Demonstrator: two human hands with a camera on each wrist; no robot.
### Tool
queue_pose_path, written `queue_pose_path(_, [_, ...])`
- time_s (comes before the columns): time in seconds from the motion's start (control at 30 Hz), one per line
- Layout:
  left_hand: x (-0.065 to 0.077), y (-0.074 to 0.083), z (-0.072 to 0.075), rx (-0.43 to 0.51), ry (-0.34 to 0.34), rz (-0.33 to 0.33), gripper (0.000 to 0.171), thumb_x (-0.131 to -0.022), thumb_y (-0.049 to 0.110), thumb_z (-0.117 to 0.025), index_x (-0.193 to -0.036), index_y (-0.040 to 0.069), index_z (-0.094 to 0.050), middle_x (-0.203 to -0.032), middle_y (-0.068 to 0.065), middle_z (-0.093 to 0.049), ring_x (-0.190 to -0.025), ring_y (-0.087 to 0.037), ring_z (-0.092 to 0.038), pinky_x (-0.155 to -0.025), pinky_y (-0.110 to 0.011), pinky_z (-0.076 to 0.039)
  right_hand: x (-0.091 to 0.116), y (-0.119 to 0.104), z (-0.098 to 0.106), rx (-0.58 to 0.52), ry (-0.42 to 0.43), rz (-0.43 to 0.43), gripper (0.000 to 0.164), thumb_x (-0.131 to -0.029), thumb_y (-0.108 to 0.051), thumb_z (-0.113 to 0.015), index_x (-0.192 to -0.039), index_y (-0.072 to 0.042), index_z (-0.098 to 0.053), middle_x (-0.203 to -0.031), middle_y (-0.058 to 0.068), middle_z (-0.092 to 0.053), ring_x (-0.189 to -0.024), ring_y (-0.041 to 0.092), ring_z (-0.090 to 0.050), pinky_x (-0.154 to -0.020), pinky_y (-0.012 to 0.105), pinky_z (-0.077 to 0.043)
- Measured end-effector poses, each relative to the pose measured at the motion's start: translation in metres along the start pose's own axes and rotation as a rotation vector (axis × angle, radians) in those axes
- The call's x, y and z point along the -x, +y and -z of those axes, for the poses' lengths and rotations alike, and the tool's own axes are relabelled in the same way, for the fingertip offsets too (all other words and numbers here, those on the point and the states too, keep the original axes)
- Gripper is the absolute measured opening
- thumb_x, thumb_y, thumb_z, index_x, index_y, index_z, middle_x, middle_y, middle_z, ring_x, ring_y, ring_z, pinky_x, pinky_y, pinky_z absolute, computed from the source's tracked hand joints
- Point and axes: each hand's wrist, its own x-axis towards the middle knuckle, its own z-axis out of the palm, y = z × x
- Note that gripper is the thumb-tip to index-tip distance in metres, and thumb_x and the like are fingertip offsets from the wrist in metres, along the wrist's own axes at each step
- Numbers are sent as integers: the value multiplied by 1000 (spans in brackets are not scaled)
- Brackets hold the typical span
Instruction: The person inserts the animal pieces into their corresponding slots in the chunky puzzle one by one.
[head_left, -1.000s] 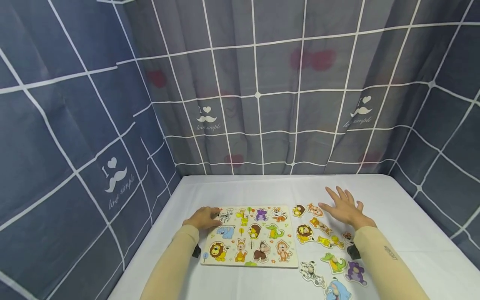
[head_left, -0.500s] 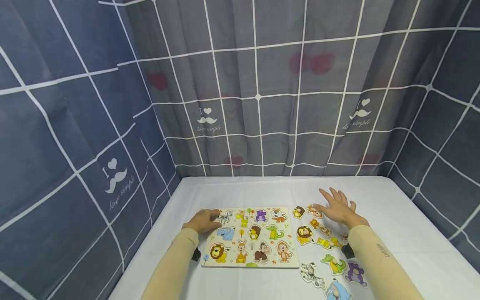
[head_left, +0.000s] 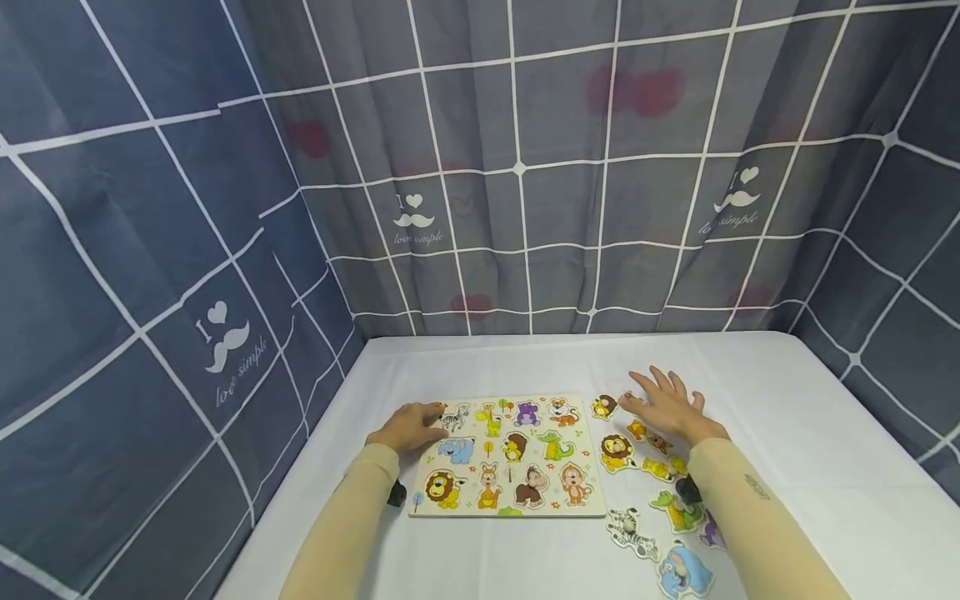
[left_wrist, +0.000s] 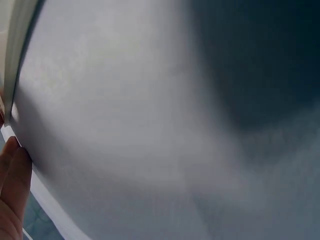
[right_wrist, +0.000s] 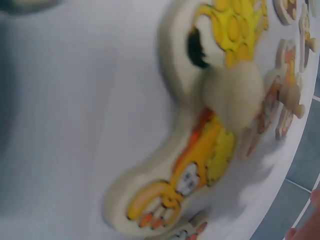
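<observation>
A puzzle board [head_left: 555, 511] printed with animals lies flat on the table. My left hand [head_left: 408, 427] rests at its upper left edge, fingers and thumb extended onto the corner by the zebra picture. In the left wrist view, fingers [left_wrist: 15, 170] show beside the board's edge. My right hand [head_left: 671, 408] is spread over the loose animal pieces to the board's right. Its thumb overlaps a small orange piece in the head view, beside the hedgehog piece [head_left: 603, 407]. Beneath the right wrist, a yellow spotted piece [right_wrist: 235, 30] with a wooden knob [right_wrist: 235, 95] fills the right wrist view.
Lion [head_left: 617, 452], zebra [head_left: 630, 532], crocodile [head_left: 675, 510] and elephant [head_left: 684, 571] pieces lie on the white table. A purple piece [head_left: 712, 533] is partly hidden by the right sleeve. Grey-blue gridded curtains [head_left: 555, 200] surround the table's back and sides.
My right hand has moved a little to the left over the loose pieces, its fingers still spread. The left hand stays at the board's corner. The head view has tilted slightly.
</observation>
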Motion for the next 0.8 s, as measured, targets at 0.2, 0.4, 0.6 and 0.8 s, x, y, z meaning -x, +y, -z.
queue_pose_path(0.2, [0,1,-1,36,15,-17,63,-86,41,-77,-141,17,-59,-152,-8,-51,-143,-36,-43,-119,-53,-33,0,-1,4,-3,0,-4,81,-97,-66,-45,-157,-14,-30,-165,28,-5,-147,57,4,-104,85,2])
queue_pose_path(0.4, [14,-5,-9,35,18,-9,63,-86,39,-79,-140,14,-60,-150,-8,-53,-141,-36,-45,-118,-53,-35,2,-3,7,8,7,10,78,-97,-65,-46,-155,-14,-33,-165,28,-7,-147,58,2,-104,85,0])
queue_pose_path(0.6, [13,-6,-3,27,44,-50,62,-87,37,-77,-142,13,-58,-151,-8,-52,-142,-37,-45,-119,-53,-35,-4,-12,11,15,17,33,74,-95,-64,-52,-149,-15,-41,-164,27,-10,-147,57,0,-104,84,-1])
queue_pose_path(0.8, [3,-3,0,21,21,-90,62,-87,37,-76,-142,12,-58,-153,-8,-50,-143,-37,-44,-119,-51,-34,-9,-14,20,23,25,43,70,-94,-62,-55,-144,-13,-48,-162,28,-17,-146,55,-7,-102,84,-4])
